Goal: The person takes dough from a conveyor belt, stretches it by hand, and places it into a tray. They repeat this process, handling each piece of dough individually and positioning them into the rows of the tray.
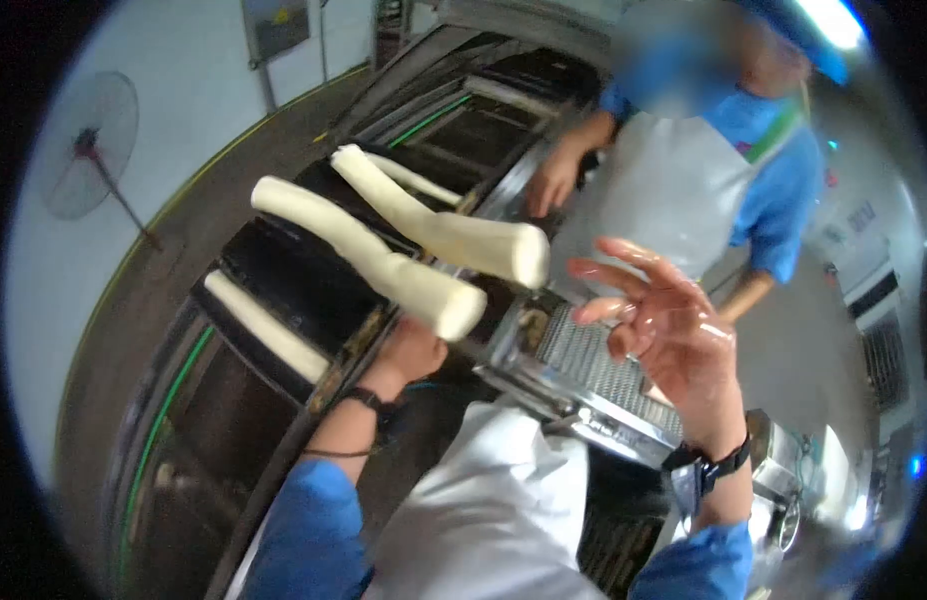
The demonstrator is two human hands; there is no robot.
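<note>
My left hand (pixel 411 352) is curled closed at the near edge of the dark conveyor (pixel 283 275), just under the thick end of a long, pale cream dough-like roll (pixel 368 255). That end partly covers my fingers, and whether they grip anything cannot be made out. Raised over the metal machine, my wet, shiny right hand (pixel 673 335) has its fingers spread and holds nothing. A second thick cream roll (pixel 443 225) lies just left of it, its cut end facing me. Thinner pale strips (pixel 266 325) rest on the dark surface on either side.
Across from me stands a co-worker (pixel 673 180) in blue with a white apron, one hand (pixel 553 185) by the conveyor. A metal machine with a textured plate (pixel 593 355) sits between us. A round fan (pixel 88 145) stands near the left wall.
</note>
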